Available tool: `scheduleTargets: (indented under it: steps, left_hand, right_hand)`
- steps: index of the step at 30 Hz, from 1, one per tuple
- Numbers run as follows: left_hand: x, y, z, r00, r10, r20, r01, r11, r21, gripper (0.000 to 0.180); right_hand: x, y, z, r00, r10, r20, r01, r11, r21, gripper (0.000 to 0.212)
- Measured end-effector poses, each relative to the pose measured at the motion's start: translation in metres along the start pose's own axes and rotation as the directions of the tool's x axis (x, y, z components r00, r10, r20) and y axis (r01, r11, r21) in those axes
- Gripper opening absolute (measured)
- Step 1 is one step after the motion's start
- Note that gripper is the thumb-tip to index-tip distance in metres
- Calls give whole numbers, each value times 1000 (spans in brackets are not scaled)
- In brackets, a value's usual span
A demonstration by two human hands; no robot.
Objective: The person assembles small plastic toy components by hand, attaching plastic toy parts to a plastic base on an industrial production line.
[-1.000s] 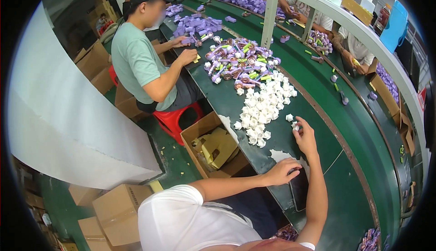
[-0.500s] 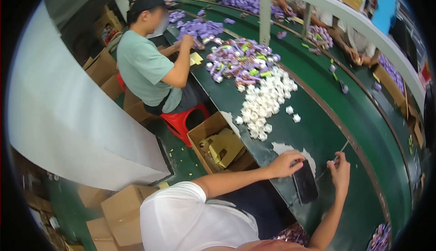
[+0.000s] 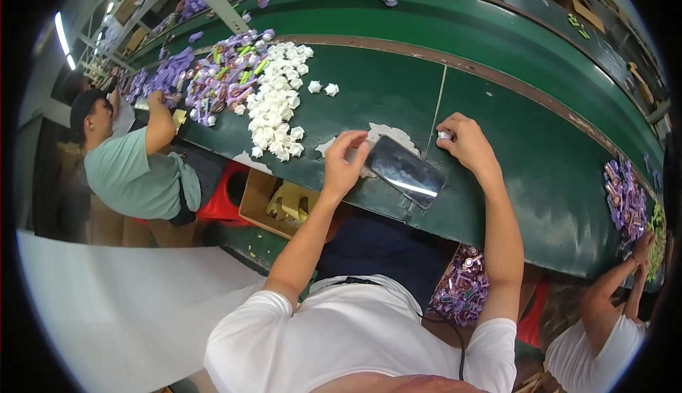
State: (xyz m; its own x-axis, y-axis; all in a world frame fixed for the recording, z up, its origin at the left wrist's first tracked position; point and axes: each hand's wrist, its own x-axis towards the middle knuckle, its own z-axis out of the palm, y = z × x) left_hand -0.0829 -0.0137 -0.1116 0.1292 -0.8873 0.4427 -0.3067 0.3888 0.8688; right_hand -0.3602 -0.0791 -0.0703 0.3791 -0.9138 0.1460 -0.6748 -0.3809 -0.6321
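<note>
The right hand [image 3: 465,141] is pinching a small white piece [image 3: 445,135] between thumb and fingers, just above the counter [image 3: 540,158], right of the frame's centre. The white piece is showing only in part, its pale side peeking out from the fingertips; its full shape is staying hidden. The left hand [image 3: 344,165] is curving near the middle of the frame, a narrow gap showing between thumb and fingers, close to the upper left end of a black phone [image 3: 405,173]; whether it is touching the phone, I cannot tell. The phone is lying aslant, screen up, a bright streak reflecting near its lower end, and is partly covering a pale bare patch [image 3: 394,134].

Left of centre, a heap of white cups [image 3: 277,105] is spreading out, matte and angular with pointed rims, and 2 loose cups [image 3: 323,89] are lying just to its right. A mixed pile [image 3: 227,73] of purple, green and coppery parts is touching its upper left side.

Below the counter's edge, left of centre, an open cardboard box [image 3: 257,200] is holding yellowish scraps [image 3: 288,201]. At the lower centre right, glossy purple and pink parts [image 3: 462,286] are lying in a mass, their container being mostly hidden
</note>
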Motion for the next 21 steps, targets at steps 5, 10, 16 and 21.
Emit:
scheduleTargets:
  steps: [5,10,16,21]
  left_hand:
    - [-26,12,-36,933,96,-347,93,867,490,19]
    - [-37,-18,-99,794,148,-590,263,792,552,71]
    - [18,-54,-126,565,-154,-811,377,922,88,69]
    - [42,-56,-109,465,-245,-850,437,899,-20,67]
  right_hand:
    - [-6,-11,-6,999,28,21,-28,999,21,36]
    - [-3,-3,-6,997,67,-27,-64,994,91,36]
    - [1,-5,-6,997,60,-43,-58,997,60,31]
    - [0,-5,-5,997,65,-35,-63,996,60,30]
